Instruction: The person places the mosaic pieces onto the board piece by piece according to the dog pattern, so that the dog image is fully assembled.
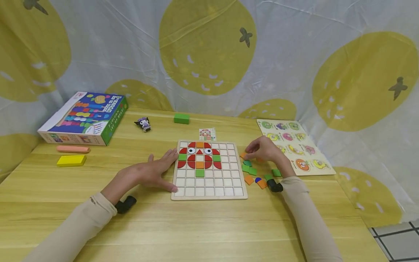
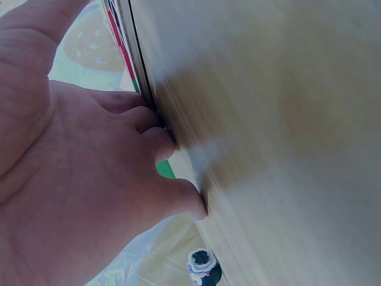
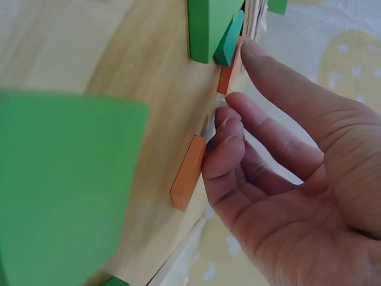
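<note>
A light wooden grid board (image 1: 209,193) bears a pattern of red, green and orange pieces with two round eyes. Along its left edge my left hand (image 1: 154,174) rests, fingers and thumb spread and touching the rim; the left wrist view shows this hand (image 2: 101,173) beside the board. My right hand (image 1: 264,148) is low over loose tiles right of the board. Its thumb and index finger stand apart at an orange tile (image 3: 231,70); the other fingers are bent, close to a second orange tile (image 3: 188,174). A teal piece (image 3: 229,40) lies near the thumb.
A small pattern card (image 1: 207,134) lies behind the board, with a green block (image 1: 181,118) and a toy figure (image 1: 143,124) nearby. At left are a game box (image 1: 86,116), a pink stick (image 1: 73,149) and a yellow block (image 1: 71,161). A fruit puzzle board (image 1: 312,163) lies at right.
</note>
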Available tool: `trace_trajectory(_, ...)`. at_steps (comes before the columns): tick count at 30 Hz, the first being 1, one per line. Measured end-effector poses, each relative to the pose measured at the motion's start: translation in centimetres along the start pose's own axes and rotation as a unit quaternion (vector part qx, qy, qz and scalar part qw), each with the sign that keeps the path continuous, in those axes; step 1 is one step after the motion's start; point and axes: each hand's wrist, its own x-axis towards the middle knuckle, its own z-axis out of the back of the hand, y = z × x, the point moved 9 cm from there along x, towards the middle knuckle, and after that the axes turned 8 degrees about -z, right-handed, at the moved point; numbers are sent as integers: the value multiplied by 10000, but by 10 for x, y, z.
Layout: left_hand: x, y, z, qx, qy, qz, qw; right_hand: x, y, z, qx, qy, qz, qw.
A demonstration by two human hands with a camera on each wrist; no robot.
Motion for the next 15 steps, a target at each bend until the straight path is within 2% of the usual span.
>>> trace_trajectory(7,1,1,-1,-28,35,-2,10000,-1,3,-3,-69,68,-17,10000)
trace_trajectory(15,-1,-3,-1,-99,63,-67,9999,-2,9,-10,45,372,68,9993)
